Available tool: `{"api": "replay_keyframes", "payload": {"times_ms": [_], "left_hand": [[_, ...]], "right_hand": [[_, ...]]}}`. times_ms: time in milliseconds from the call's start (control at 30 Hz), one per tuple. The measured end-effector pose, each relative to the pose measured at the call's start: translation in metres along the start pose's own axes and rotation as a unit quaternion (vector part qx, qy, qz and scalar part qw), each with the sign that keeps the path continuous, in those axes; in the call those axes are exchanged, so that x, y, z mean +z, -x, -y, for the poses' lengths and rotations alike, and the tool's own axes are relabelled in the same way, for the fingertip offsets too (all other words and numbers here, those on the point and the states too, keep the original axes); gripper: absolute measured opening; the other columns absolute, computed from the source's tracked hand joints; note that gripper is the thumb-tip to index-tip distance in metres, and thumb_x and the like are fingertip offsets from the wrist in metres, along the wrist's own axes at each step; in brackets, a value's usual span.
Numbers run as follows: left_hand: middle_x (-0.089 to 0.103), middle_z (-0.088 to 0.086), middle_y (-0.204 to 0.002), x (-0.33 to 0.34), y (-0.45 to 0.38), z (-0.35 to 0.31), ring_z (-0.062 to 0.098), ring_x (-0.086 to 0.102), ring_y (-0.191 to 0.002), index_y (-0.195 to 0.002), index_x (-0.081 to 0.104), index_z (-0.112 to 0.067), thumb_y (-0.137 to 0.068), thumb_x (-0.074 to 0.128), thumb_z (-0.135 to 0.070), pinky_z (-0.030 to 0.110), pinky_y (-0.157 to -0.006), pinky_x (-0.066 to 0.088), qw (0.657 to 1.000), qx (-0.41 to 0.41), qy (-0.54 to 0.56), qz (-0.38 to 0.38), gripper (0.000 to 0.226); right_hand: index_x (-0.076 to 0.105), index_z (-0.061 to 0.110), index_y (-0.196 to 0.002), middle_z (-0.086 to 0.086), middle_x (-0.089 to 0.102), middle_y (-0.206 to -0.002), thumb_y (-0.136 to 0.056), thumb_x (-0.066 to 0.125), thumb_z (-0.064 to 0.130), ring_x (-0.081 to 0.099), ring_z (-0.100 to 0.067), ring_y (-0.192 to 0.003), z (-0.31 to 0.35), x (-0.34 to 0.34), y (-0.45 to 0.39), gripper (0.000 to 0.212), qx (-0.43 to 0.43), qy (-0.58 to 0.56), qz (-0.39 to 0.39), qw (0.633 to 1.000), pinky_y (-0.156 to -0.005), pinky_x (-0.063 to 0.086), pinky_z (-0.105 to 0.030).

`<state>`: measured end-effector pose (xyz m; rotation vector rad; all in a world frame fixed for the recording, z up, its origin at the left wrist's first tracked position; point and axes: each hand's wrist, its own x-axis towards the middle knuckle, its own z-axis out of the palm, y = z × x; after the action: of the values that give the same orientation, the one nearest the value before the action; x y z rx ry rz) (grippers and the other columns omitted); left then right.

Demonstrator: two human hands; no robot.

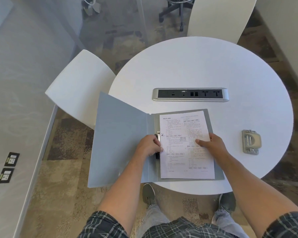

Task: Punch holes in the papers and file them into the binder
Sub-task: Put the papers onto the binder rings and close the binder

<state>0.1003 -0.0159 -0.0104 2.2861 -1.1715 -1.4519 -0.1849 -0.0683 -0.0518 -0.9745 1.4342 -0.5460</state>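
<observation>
A grey-blue binder (120,140) lies open at the near left edge of the round white table (213,66), its front cover hanging out past the rim. A printed paper (182,162) lies on the binder's right half, its left edge at the metal ring clip (159,134). My left hand (149,146) curls its fingers round the black clip mechanism on the spine. My right hand (212,143) rests with fingers flat on the middle of the paper. A grey hole punch (251,142) stands on the table to the right, apart from both hands.
A silver power and socket strip (190,94) is set into the table's middle. A white chair (79,86) stands to the left under the binder cover, another white chair (220,16) at the far side. My shoes show below the table's near edge.
</observation>
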Motion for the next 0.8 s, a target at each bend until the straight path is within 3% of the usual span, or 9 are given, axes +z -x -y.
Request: {"api": "replay_keyframes", "payload": {"times_ms": [100, 333, 567, 633, 733, 800], "left_hand": [[0.071, 0.001, -0.083, 0.007, 0.003, 0.004, 0.017, 0.065, -0.071, -0.078, 0.065, -0.018, -0.073, 0.086, -0.006, 0.028, -0.06, 0.05, 0.999, -0.002, 0.041, -0.019, 0.026], [0.071, 0.001, -0.086, 0.013, 0.006, 0.005, 0.014, 0.065, -0.072, -0.08, 0.066, -0.017, -0.075, 0.084, 0.0, 0.024, -0.056, 0.047, 0.999, -0.008, 0.041, -0.027, 0.025], [0.069, 0.001, -0.082, 0.014, 0.004, 0.005, 0.014, 0.06, -0.067, -0.074, 0.067, -0.017, -0.076, 0.082, 0.003, 0.025, -0.055, 0.046, 0.997, -0.031, 0.059, -0.039, 0.025], [0.069, 0.001, -0.082, 0.013, 0.003, 0.006, 0.015, 0.061, -0.071, -0.074, 0.067, -0.016, -0.077, 0.079, 0.005, 0.026, -0.057, 0.048, 0.996, -0.039, 0.068, -0.042, 0.025], [0.069, 0.001, -0.083, 0.013, 0.002, 0.009, 0.017, 0.062, -0.074, -0.074, 0.067, -0.016, -0.078, 0.076, 0.007, 0.026, -0.057, 0.048, 0.995, -0.042, 0.073, -0.045, 0.026], [0.069, 0.001, -0.084, 0.014, 0.002, 0.009, 0.016, 0.062, -0.075, -0.075, 0.068, -0.017, -0.079, 0.077, 0.006, 0.026, -0.058, 0.048, 0.996, -0.039, 0.066, -0.038, 0.025]], "right_hand": [[0.072, 0.018, -0.111, 0.005, 0.082, -0.099, -0.085, 0.084, 0.012, 0.08, -0.015, -0.081, -0.002, -0.004, 0.002, 0.03, -0.001, 0.005, 0.007, 1.0, -0.06, 0.061, -0.022], [0.066, 0.014, -0.117, 0.0, 0.078, -0.108, -0.086, 0.083, 0.011, 0.078, -0.024, -0.092, -0.004, -0.004, 0.001, 0.035, 0.007, 0.009, 0.004, 1.0, -0.072, 0.062, -0.035], [0.067, 0.02, -0.106, 0.003, 0.079, -0.101, -0.086, 0.082, 0.011, 0.078, -0.01, -0.074, -0.003, -0.002, 0.0, 0.027, 0.015, 0.0, -0.006, 1.0, -0.053, 0.058, -0.019], [0.069, 0.018, -0.107, 0.001, 0.08, -0.101, -0.085, 0.083, 0.01, 0.079, -0.014, -0.076, -0.003, -0.002, -0.001, 0.028, 0.018, -0.011, -0.002, 1.0, -0.056, 0.061, -0.024], [0.069, 0.014, -0.11, -0.002, 0.081, -0.105, -0.083, 0.084, 0.006, 0.08, -0.024, -0.087, -0.005, -0.001, -0.003, 0.033, 0.026, -0.035, 0.01, 0.999, -0.075, 0.065, -0.041], [0.069, 0.014, -0.111, -0.002, 0.081, -0.106, -0.082, 0.085, 0.005, 0.08, -0.026, -0.091, -0.006, -0.001, -0.003, 0.035, 0.026, -0.038, 0.011, 0.999, -0.082, 0.064, -0.046]]}}
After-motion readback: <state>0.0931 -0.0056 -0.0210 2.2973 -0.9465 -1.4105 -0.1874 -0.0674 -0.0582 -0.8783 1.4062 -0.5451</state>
